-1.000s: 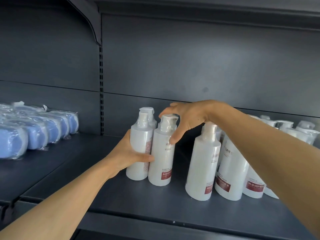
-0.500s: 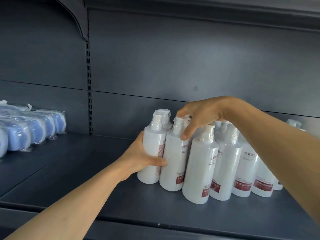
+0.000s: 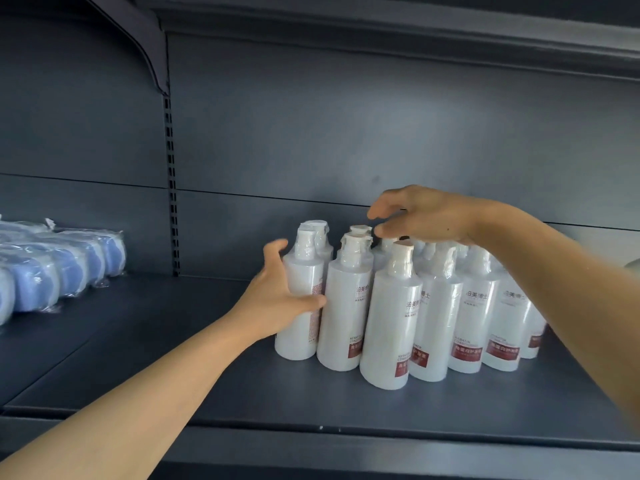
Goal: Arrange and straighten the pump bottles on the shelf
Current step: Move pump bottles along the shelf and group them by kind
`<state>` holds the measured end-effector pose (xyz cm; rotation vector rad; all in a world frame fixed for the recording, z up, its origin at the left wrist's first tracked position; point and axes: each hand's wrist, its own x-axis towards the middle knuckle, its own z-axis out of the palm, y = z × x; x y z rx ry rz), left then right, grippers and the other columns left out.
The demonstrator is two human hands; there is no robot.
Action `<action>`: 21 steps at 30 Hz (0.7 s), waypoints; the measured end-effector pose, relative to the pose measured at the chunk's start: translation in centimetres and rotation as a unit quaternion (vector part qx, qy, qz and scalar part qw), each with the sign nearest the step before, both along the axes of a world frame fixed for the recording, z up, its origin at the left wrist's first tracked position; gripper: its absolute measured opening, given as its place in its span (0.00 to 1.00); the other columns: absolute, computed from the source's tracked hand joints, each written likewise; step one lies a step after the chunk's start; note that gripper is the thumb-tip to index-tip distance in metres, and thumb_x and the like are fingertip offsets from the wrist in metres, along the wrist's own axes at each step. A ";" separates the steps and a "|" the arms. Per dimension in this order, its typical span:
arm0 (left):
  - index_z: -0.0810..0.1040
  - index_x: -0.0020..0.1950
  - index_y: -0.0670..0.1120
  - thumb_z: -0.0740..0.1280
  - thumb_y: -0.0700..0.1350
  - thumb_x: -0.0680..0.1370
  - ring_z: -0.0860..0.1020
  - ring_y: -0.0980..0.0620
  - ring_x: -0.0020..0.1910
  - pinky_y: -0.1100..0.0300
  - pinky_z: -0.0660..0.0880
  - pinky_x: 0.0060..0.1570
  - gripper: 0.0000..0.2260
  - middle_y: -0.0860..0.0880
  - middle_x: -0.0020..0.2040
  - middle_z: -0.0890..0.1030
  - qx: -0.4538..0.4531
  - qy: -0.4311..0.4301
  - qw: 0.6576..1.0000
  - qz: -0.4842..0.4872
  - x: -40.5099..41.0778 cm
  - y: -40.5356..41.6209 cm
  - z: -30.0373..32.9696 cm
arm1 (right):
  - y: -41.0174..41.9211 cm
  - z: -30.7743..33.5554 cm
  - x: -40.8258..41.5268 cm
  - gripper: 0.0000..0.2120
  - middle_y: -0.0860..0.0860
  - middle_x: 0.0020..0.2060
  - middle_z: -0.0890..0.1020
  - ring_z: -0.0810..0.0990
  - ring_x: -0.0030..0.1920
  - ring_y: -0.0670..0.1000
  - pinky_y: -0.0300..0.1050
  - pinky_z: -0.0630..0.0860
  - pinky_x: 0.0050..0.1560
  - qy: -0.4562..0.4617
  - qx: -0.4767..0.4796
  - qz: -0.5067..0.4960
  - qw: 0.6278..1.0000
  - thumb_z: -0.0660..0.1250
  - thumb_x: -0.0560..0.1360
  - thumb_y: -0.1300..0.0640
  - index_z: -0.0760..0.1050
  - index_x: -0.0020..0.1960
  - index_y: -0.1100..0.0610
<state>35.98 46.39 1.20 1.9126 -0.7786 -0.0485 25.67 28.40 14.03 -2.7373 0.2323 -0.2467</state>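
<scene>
The left hand (image 3: 277, 299) holds the leftmost pump bottle (image 3: 299, 306) on the shelf (image 3: 242, 393); the right hand (image 3: 426, 216) hovers above the pumps, fingers loosely spread, holding nothing.

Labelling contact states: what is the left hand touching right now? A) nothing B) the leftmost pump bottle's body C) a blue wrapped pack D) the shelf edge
B: the left hand is wrapped around the side of the leftmost pump bottle, thumb across its front, while the blue wrapped packs lie apart at the far left of the shelf.
</scene>
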 end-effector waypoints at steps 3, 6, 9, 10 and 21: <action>0.48 0.75 0.52 0.72 0.46 0.72 0.60 0.52 0.72 0.57 0.63 0.64 0.41 0.52 0.75 0.58 0.013 -0.143 0.988 0.051 -1.8 0.2 2.4 | -0.6 -0.2 -1.3 0.14 0.50 0.59 0.76 0.75 0.58 0.52 0.40 0.69 0.53 -0.043 0.013 -0.025 0.999 0.63 0.78 0.59 0.73 0.63 0.53; 0.55 0.74 0.51 0.70 0.46 0.73 0.58 0.52 0.72 0.53 0.60 0.69 0.35 0.53 0.73 0.60 0.030 -0.254 0.966 0.047 -3.9 -0.3 4.5 | -1.4 -0.5 -3.2 0.13 0.51 0.57 0.78 0.76 0.58 0.53 0.43 0.72 0.57 -0.077 0.025 -0.047 0.996 0.61 0.77 0.62 0.74 0.60 0.53; 0.59 0.73 0.51 0.69 0.46 0.74 0.59 0.52 0.71 0.55 0.58 0.67 0.31 0.53 0.72 0.63 0.053 -0.312 0.948 0.019 -5.7 -1.7 5.5 | -2.4 -0.8 -5.3 0.13 0.50 0.55 0.80 0.78 0.57 0.52 0.45 0.74 0.60 -0.096 0.020 -0.071 0.993 0.61 0.77 0.64 0.75 0.59 0.53; 0.60 0.73 0.51 0.69 0.47 0.74 0.60 0.52 0.71 0.56 0.58 0.67 0.30 0.52 0.72 0.64 0.059 -0.324 0.944 0.009 -6.2 -2.3 5.7 | -2.8 -1.0 -6.1 0.13 0.50 0.54 0.80 0.78 0.56 0.52 0.45 0.74 0.60 -0.098 0.016 -0.081 0.992 0.61 0.77 0.64 0.75 0.59 0.53; 0.64 0.69 0.50 0.67 0.50 0.75 0.67 0.48 0.67 0.50 0.63 0.65 0.25 0.51 0.66 0.72 0.137 -0.437 0.888 -0.042 -10.5 -12.9 8.3 | -11.8 -1.6 -12.1 0.14 0.53 0.55 0.79 0.77 0.57 0.54 0.47 0.73 0.61 -0.132 -0.007 -0.179 0.975 0.62 0.77 0.64 0.74 0.61 0.58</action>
